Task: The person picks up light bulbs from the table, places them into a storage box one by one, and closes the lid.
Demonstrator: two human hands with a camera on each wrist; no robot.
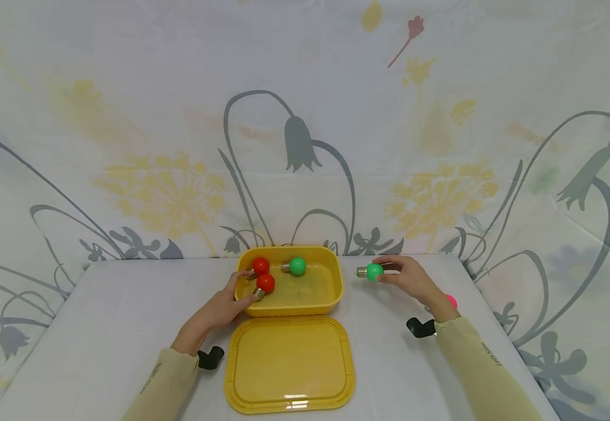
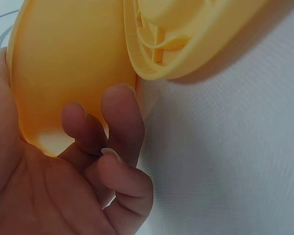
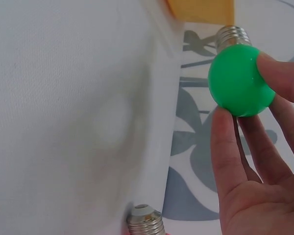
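My right hand (image 1: 410,280) pinches a green light bulb (image 1: 374,272) by its round globe, above the table to the right of a yellow plastic box (image 1: 296,311). The bulb's metal screw base points left, toward the box. At the box's left side, my left hand (image 1: 215,310) grips the wall, with the thumb over the rim. Two red light bulbs, one farther back (image 1: 260,266) and one nearer (image 1: 265,283), lie inside by that hand. Another green bulb (image 1: 297,266) lies near the box's back wall. In the left wrist view, curled fingers (image 2: 122,117) are against the box's outside.
A yellow lid (image 1: 290,362) lies flat in front of the box. Partly hidden behind my right wrist is a pink bulb (image 1: 451,301) on the white table. A flower-patterned cloth (image 1: 305,193) hangs behind the table.
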